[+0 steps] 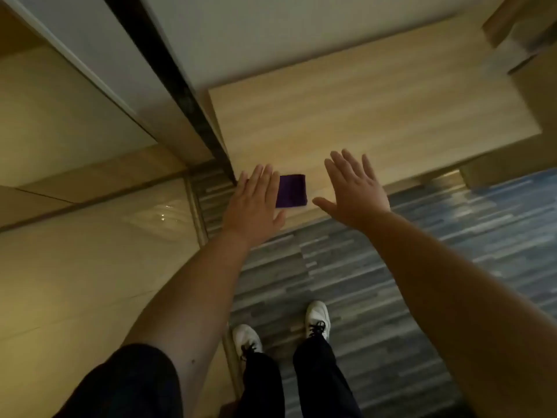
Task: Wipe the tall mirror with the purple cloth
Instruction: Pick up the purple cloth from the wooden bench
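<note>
**Hands over the cloth, pickup not yet made**

Cloth [291,190] is the thing to secure first: a purple square, folded flat, lying near the front edge of a pale wooden top [376,116]. It sits between the two hands, with its left side hidden under the fingers of the left hand [254,203]. That hand is flat, fingers together and extended; whether it touches the cloth or only hovers over it cannot be told. The right hand [355,191] is spread wide, thumb out, empty, just to the right of the cloth and apart from it.

By my judgement the step is picking the cloth up. Doing it well likely means closing one hand over the whole folded pad, so it stays folded and gives a broad wiping face, instead of pinching a corner and letting it fall open.

The mirror cannot be picked out for certain; a dark vertical strip [168,70] with pale panels rises beyond the left hand.

Count: one cloth, two hands, one wooden top, two white shoes [317,318] below the hands.
</note>
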`<state>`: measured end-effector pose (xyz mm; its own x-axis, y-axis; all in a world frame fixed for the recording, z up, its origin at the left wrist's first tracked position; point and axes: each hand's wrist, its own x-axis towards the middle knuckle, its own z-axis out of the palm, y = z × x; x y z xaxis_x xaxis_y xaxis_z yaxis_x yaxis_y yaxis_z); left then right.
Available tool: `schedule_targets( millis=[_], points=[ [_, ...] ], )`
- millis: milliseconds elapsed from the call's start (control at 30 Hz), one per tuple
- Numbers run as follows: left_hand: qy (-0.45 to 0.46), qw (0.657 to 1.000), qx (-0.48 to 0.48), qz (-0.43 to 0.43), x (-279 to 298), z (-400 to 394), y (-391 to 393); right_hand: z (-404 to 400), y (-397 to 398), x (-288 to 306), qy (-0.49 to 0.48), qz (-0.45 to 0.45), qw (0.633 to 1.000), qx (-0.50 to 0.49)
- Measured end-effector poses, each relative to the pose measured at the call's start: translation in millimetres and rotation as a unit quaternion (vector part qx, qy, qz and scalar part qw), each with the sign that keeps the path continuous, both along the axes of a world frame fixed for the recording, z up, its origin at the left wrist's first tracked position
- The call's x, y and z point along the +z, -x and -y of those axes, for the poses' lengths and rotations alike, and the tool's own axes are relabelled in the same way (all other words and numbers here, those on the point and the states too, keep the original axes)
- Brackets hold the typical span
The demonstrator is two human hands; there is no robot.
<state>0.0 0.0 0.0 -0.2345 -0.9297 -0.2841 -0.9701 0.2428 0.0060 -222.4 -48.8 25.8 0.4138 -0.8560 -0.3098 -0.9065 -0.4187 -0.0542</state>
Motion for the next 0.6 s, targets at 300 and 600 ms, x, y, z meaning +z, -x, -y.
schedule_targets(
  millis=[300,600],
  points=[
    [-0.044,0.999,0.016,0.014,-85,33,19,6,7,-83,0.006,-0.027,0.999,0.041],
    [0.013,0.999,0.001,0.045,-116,12,17,-11,9,-102,-0.005,-0.022,0.999,0.038]
  ],
)
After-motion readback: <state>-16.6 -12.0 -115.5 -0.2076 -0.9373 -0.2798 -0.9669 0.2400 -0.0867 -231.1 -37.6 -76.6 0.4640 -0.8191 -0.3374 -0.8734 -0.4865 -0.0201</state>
